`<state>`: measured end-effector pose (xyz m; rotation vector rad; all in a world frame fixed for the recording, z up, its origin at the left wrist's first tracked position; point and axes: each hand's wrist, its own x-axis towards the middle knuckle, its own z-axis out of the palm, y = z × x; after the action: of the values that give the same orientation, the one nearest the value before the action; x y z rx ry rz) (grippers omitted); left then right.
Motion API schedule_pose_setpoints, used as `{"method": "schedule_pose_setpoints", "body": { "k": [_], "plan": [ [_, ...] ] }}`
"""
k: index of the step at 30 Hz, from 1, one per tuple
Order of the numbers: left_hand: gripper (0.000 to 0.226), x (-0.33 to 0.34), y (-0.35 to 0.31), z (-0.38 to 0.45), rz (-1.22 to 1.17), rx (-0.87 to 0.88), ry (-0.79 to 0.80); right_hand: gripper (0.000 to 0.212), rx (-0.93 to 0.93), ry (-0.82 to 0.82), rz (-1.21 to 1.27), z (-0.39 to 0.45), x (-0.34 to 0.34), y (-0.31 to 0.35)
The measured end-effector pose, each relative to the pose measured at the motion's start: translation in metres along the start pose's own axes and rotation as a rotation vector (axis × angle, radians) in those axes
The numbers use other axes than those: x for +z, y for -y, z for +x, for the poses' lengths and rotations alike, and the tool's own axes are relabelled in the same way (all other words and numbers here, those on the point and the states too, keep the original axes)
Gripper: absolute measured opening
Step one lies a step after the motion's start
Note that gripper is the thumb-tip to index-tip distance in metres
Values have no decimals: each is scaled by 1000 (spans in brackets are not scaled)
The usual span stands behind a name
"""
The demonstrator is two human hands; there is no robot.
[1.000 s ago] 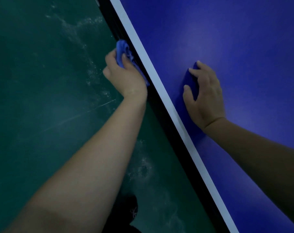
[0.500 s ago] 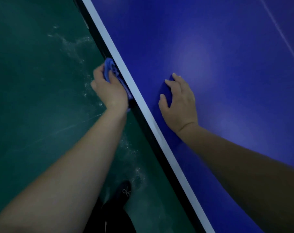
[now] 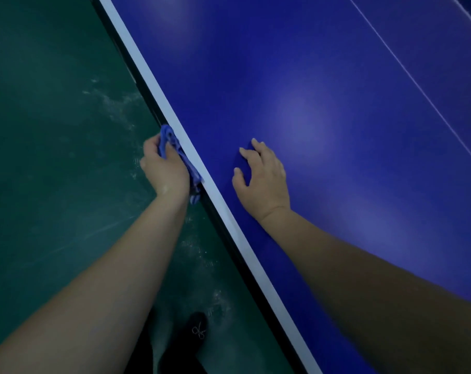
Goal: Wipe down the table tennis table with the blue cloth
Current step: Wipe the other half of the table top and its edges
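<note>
Dim, bluish light; soft glare patches on the table top (image 3: pixel 304 122); blurred forearms, curved edges.

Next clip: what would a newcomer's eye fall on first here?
The big blue table tennis table fills the right side, its white edge line running diagonally. At that edge the left hand grips a blue cloth, while the right hand rests on the tabletop.
</note>
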<state>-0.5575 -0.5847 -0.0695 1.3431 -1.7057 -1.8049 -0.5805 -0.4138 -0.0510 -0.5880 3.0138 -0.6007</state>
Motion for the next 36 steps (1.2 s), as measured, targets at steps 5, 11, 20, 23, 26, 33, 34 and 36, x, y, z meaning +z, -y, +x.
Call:
{"method": "schedule_pose_setpoints", "body": {
  "k": [5,11,20,23,26,33,34,36],
  "plan": [
    [20,6,-2,23,-35,-45,19,39,19,-49,17,18,2,9],
    [21,5,-4,31,-87,-33,22,46,-49,-21,24,80,12,47],
    [26,6,-6,56,-122,0,42,42,-184,48,-24,185,41,93],
    [23,7,-13,86,-110,55,47,41,-243,63,-51,211,54,108],
    [25,11,-39,143,-111,78,25,43,-229,45,-26,229,63,115],
    [22,14,-22,102,-205,-17,28,43,-207,33,-14,242,61,116],
    [22,13,-21,96,-219,-28,29,43,-211,37,-18,244,60,116],
    [22,15,-32,116,-210,-29,21,45,-213,46,-26,246,61,116]
  ]
}}
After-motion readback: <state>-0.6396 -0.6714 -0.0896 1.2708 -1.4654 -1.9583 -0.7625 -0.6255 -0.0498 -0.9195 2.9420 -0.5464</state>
